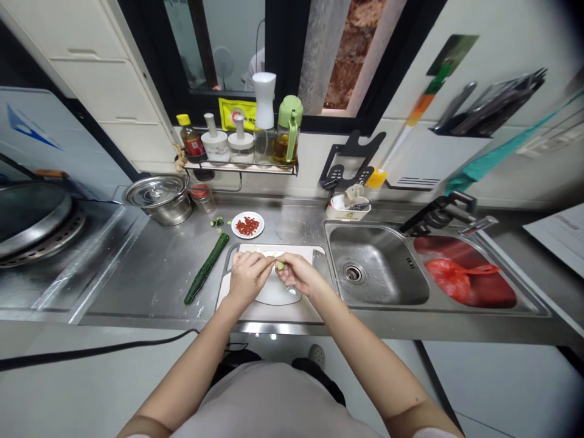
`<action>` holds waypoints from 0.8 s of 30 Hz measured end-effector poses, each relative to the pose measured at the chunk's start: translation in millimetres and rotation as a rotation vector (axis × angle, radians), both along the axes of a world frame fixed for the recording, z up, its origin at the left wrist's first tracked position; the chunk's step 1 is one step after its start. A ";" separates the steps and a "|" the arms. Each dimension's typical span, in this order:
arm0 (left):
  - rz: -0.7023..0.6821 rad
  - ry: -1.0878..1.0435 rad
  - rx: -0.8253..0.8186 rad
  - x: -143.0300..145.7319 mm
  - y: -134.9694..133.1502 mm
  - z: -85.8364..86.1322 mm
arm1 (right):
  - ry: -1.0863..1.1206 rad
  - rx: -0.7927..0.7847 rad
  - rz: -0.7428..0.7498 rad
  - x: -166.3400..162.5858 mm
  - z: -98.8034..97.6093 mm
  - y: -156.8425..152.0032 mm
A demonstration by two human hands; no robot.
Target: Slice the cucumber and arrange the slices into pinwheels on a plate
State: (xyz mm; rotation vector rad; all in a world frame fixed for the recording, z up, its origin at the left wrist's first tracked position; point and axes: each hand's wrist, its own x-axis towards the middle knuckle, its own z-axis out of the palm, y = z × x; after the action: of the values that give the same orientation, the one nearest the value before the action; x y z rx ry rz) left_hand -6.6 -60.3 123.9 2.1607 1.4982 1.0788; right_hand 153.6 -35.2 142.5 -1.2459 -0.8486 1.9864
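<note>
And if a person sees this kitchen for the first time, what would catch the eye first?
Probably the bright red plastic bag in the right-hand sink basin. Next, over the cutting board, the right hand pinches a small pale-green piece, with the left hand close beside it. Then the dark-green cucumber lying left of the board.

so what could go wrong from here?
1. The small green piece sits at the fingertips of the right hand, close to the left hand's; it might slip and drop.
2. The cucumber lies loose on the steel counter; a bump from the left forearm could roll it.
3. The sink adjoins the cutting board; stray bits might fall in.
</note>
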 end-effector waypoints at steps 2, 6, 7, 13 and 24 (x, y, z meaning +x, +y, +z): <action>0.023 -0.123 -0.084 2.6 -1.9 -4.2 | -0.022 0.085 -0.041 -0.3 -3.6 -1.0; 0.069 -0.601 -0.428 11.0 -2.3 -13.5 | -0.107 0.287 -0.094 3.0 -11.2 0.7; 0.063 -0.714 -0.533 12.6 -1.2 -14.6 | -0.133 0.334 -0.084 4.6 -12.2 1.6; -0.003 -0.945 -0.794 13.0 7.1 -8.9 | -0.269 0.536 0.080 11.7 -10.1 4.3; -0.048 -1.023 -0.698 14.5 9.2 -12.3 | -0.324 0.462 0.127 9.8 -18.2 8.1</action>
State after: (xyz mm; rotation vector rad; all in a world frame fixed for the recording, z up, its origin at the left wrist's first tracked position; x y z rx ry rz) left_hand 7.9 -51.1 111.6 0.9062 1.0524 1.1287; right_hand 163.3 -27.1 124.3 -1.2700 -1.4804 1.5677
